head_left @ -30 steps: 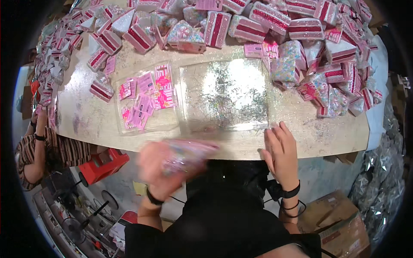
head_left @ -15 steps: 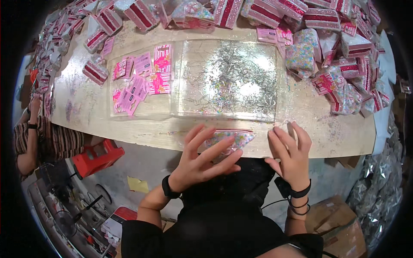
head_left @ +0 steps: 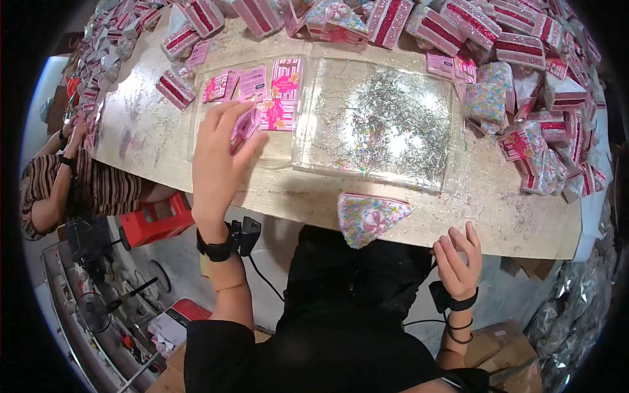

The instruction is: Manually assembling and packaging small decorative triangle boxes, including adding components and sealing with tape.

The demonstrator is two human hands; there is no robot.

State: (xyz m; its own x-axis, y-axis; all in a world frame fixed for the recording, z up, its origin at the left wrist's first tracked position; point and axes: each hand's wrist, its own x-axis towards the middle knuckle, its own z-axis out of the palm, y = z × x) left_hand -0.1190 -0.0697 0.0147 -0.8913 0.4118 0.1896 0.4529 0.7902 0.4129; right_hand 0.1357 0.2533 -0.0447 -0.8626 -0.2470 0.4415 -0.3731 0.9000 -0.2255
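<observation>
My left hand is over the clear tray's card side, its thumb and fingers closed on a pink card that looks bent or tilted. More pink tags, such as a striped card, lie around it in the tray. On the near table edge rests a wedge-shaped toy cake slice, its sprinkle-covered face turned up with a pink bow shape on it. Neither hand touches the slice. To its right, my right hand hovers by the table edge, fingers loosely stretched and nothing in them.
A clear tray spreads silver strands and glitter across its right part. Heaped cake slices line the far and right sides. One slice lies left of the tray. At the far left, a person in a striped shirt sits near a red stool.
My left hand has left the cake slice, moved up and left to the tray, and closed on a pink card. My right hand has drawn back slightly. The whole view has shifted.
</observation>
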